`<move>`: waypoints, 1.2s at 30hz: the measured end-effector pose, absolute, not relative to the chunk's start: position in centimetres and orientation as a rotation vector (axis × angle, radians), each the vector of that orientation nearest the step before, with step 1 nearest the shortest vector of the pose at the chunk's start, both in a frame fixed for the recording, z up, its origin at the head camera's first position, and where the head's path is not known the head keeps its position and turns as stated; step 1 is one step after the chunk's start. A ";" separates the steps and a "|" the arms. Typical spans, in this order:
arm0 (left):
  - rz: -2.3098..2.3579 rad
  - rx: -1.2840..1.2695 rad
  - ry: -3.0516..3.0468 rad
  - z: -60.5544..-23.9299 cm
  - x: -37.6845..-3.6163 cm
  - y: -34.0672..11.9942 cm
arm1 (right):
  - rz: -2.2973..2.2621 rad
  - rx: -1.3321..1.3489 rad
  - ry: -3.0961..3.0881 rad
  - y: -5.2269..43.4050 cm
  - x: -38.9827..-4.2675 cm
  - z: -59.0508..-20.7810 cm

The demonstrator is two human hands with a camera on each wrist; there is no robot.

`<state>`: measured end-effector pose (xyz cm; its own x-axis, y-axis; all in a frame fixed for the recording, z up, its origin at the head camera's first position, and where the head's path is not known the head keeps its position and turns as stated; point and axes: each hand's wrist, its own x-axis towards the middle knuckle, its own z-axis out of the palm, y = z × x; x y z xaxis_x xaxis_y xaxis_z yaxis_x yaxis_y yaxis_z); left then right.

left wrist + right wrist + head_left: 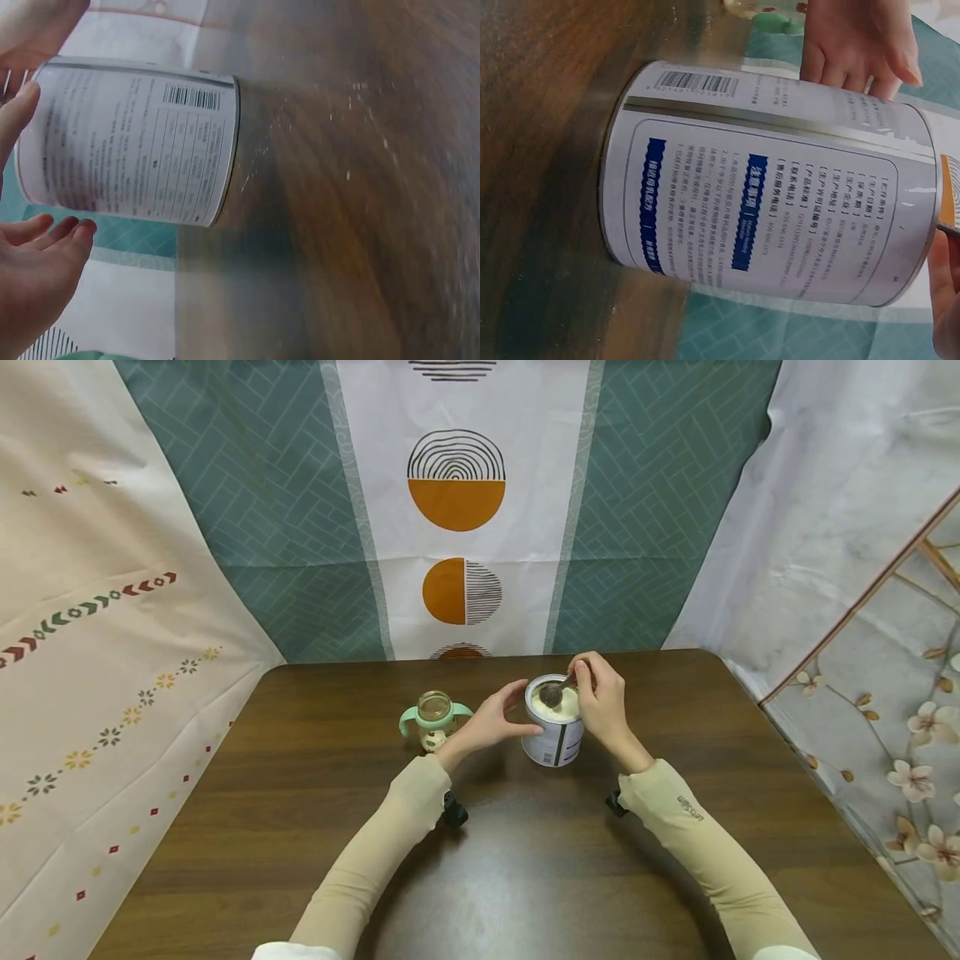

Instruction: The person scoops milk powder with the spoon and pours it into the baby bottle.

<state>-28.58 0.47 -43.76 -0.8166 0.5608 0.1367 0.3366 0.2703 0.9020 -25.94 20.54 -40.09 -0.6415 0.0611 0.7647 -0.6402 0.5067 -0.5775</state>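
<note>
An open white can (555,745) of pale powder stands upright on the dark wooden table (525,877), a little beyond its middle. My left hand (491,720) holds the can's left side, thumb up by the rim and fingers on the wall. The left wrist view shows the printed label of the can (135,142) between the thumb and fingers of my left hand (30,285). My right hand (600,697) pinches the handle of a grey scoop (551,694), whose bowl sits just over the powder. In the right wrist view the can (772,187) fills the frame, with my left hand (855,41) behind it.
A small clear baby bottle (433,720) with mint-green handles and no lid stands just left of my left hand. Patterned cloth backdrops hang at the table's back, left and right edges. The table's near half is bare wood.
</note>
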 end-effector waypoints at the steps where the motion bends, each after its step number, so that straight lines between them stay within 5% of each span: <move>1: 1.572 0.844 2.334 -43.9 -28.6 0.7 | 1.179 0.480 -1.993 20.6 -26.0 -40.2; 18: 1.798 0.811 2.263 -45.0 -28.7 2.8 | 1.541 0.180 -2.021 19.7 -24.3 -38.5; 36: 1.821 0.794 2.239 -45.0 -28.5 3.0 | 2.662 -0.370 -1.617 24.1 -26.4 -38.5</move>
<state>-28.52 2.97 -45.03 -0.8490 0.4847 0.2104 0.3047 0.1237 0.9444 -26.43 24.05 -38.54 -0.9721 0.1264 -0.1976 0.1171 -0.4683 -0.8758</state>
